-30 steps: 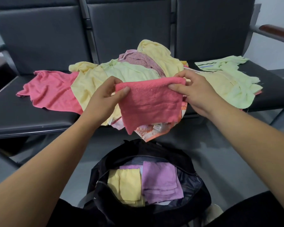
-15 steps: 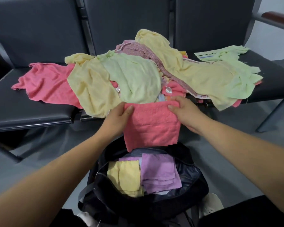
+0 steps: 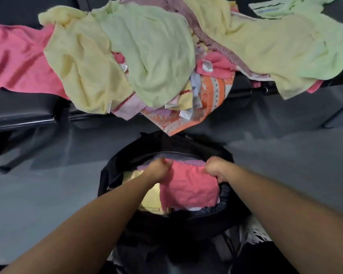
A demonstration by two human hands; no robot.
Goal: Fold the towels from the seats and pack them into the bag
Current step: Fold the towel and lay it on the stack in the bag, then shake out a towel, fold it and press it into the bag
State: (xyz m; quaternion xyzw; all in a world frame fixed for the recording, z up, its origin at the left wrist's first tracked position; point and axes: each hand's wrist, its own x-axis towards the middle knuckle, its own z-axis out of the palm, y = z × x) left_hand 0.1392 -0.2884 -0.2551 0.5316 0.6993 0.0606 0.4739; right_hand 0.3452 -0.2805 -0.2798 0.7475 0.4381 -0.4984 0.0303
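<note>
1. Seat (image 3: 18,109): the pile (image 3: 147,56) overhangs its front edge, above the bag (image 3: 109,175). Unfolded towels could slide off onto the floor.
2. Left hand (image 3: 158,169): fingers curled, pinching the pink towel (image 3: 188,190) at its far left corner. If only this corner is let go, the fold may open.
3. Pink towel: folded, inside the bag, overlapping the yellow towel (image 3: 150,201). Pressed down askew, it may rumple that stack.
4. Right hand (image 3: 214,168): clenched on the far right corner, beside the bag wall. The cloth may snag there.

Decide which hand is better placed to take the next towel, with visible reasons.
Probably left. Left hand and right hand both grip the pink towel in the bag, but the left lies nearer the hanging patterned towel.
</note>
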